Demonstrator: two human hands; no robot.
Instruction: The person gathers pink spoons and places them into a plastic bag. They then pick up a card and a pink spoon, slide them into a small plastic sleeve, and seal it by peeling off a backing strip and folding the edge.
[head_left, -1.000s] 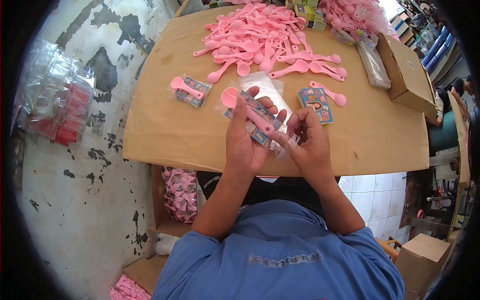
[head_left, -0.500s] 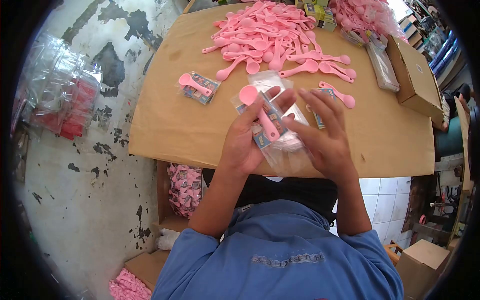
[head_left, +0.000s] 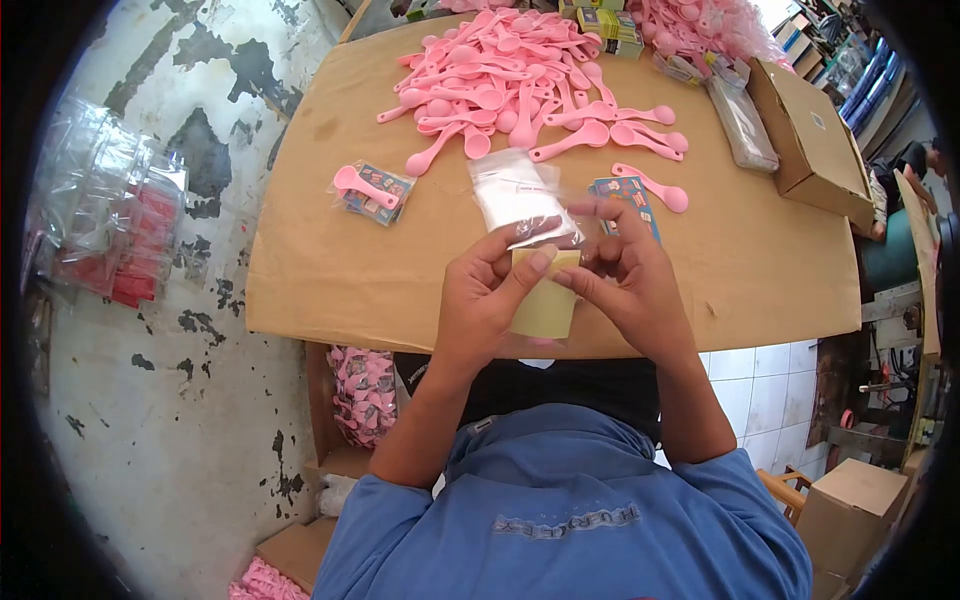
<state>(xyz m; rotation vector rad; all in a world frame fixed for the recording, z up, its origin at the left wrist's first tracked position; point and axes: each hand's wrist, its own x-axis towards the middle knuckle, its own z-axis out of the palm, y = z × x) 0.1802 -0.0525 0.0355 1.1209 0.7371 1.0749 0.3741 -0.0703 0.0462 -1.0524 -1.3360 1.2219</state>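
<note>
A clear plastic packet with a pale yellow card back (head_left: 543,310) facing up is between my hands, above the table's near edge. My left hand (head_left: 478,300) pinches its top left, thumb on the card. At its top right, the thumb and fingers of my right hand (head_left: 638,285) close on the plastic. A bit of pink shows at the packet's lower end; the rest of that item is hidden. Beyond my hands lies a stack of clear bags (head_left: 510,195). Blue printed cards (head_left: 640,208) lie beside my right fingers, with a loose pink measuring spoon (head_left: 655,188) alongside.
A large heap of pink measuring spoons (head_left: 500,75) covers the far part of the brown table (head_left: 320,280). At left lies a packed spoon with a card (head_left: 370,192). A cardboard box (head_left: 810,140) and a bundle of plastic bags (head_left: 742,125) are at right.
The packet has been turned over, from spoon and blue card up to yellow back up. My right hand has come in from the side to grip its upper edge.
</note>
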